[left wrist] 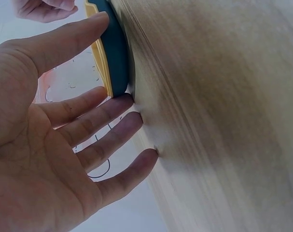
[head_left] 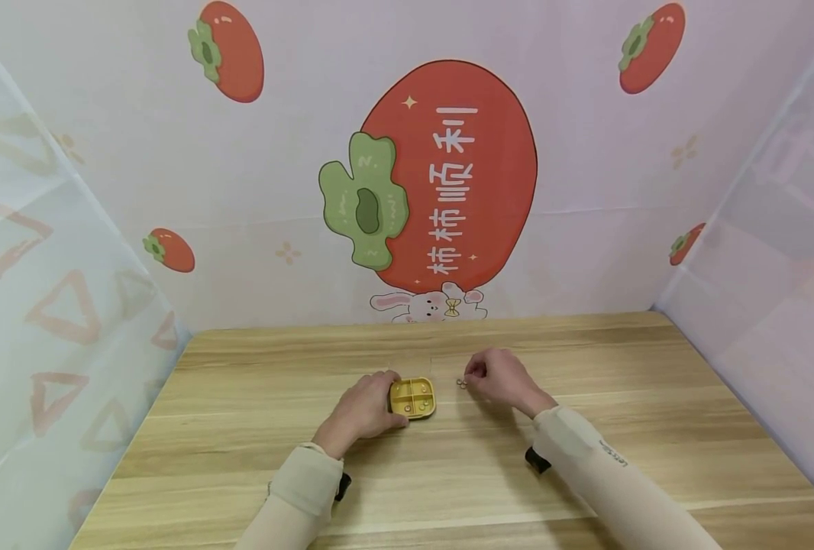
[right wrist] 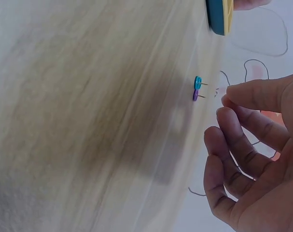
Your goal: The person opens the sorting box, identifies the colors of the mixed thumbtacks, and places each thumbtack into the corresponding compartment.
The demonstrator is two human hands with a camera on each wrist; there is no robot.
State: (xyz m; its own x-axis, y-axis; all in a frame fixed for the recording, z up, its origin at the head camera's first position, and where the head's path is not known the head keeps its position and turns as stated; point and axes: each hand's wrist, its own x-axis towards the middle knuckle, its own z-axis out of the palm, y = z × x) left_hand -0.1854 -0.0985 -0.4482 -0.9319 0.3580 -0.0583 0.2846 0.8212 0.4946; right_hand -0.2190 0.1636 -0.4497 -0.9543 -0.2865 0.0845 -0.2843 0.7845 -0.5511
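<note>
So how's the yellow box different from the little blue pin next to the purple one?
The box is much bigger than the blue pin.
The box is squarish with compartments inside; the blue pin has a round head and a thin spike.
The left hand grips the box, but no hand holds the blue pin.
Both are on the wooden table.

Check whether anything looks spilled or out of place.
Slightly: a tiny turquoise disc-headed pin and a purple one sit loose on the wooden table, outside the yellow-and-teal divided box, thin spikes upward, so they might prick. Nothing else stands out.
</note>
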